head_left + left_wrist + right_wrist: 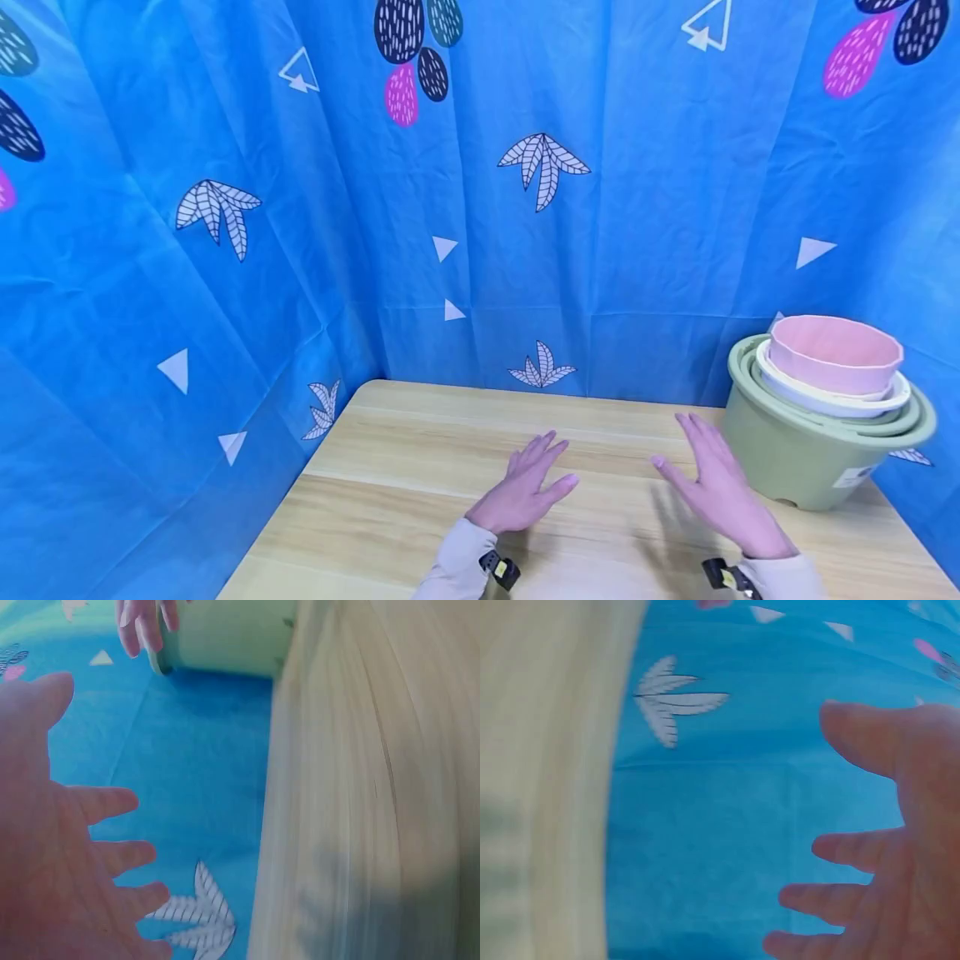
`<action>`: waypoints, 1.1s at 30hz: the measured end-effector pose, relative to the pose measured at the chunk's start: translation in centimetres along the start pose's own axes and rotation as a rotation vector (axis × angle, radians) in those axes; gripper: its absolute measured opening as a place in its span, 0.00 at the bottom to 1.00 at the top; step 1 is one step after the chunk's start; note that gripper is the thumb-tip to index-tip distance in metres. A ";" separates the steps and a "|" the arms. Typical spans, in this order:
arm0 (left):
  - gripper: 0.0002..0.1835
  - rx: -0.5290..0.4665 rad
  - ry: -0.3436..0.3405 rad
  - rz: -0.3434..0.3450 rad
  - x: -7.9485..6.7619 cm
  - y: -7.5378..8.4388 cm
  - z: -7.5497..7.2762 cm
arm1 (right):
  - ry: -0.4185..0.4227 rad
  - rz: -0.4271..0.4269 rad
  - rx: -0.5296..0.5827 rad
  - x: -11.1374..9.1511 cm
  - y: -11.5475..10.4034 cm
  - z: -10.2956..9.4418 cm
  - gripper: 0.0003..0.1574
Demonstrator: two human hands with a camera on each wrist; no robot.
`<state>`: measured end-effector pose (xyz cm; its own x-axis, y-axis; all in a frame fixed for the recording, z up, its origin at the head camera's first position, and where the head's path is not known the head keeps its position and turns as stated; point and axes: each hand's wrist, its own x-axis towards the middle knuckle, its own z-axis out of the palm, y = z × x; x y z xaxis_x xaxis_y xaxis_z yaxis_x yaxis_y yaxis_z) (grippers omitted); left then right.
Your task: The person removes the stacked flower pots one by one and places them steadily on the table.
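Both hands hover over a wooden table (420, 467), palms turned toward each other with space between them. The left hand (525, 492) has its fingers extended and its thumb spread; nothing is in it. Its straight fingers also show in the left wrist view, where the left hand (60, 825) fills the left side. My right hand (720, 492) holds nothing either, thumb apart and fingers stretched forward. It is the nearer one to a stack of green pots (795, 454) on the right. In the right wrist view the right hand (922, 817) appears with spread fingers.
On top of the green pots sit a white dish (825, 403) and a pink pot (836, 358). A blue patterned curtain (660, 250) hangs behind the table and along both sides. The table's left edge runs beside the curtain.
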<state>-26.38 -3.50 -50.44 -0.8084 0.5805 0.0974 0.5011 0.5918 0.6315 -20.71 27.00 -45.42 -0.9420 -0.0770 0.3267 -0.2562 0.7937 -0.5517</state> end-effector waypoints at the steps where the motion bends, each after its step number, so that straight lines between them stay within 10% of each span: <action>1: 0.38 -0.037 -0.011 -0.006 0.1 0.3 0.0 | 0.020 -0.010 0.022 0.0 0.1 -0.8 0.51; 9: 0.33 -0.335 -0.083 -0.057 3.0 2.5 1.4 | 0.239 0.089 0.237 -0.4 2.8 -7.4 0.34; 18: 0.31 -0.612 -0.111 -0.059 7.4 6.7 4.7 | 0.810 0.544 0.557 -0.5 6.4 -11.9 0.16; 24: 0.30 -0.657 -0.054 -0.050 10.3 8.9 5.5 | 0.780 0.773 0.515 -0.5 8.9 -12.3 0.29; 33: 0.31 -0.910 -0.102 -0.118 14.6 12.0 7.0 | 0.749 0.854 0.873 -0.8 12.9 -11.8 0.43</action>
<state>-30.07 15.99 -46.82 -0.7863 0.6160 -0.0470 -0.0535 0.0079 0.9985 -20.75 44.46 -43.75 -0.6086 0.7749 -0.1708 0.0129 -0.2055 -0.9786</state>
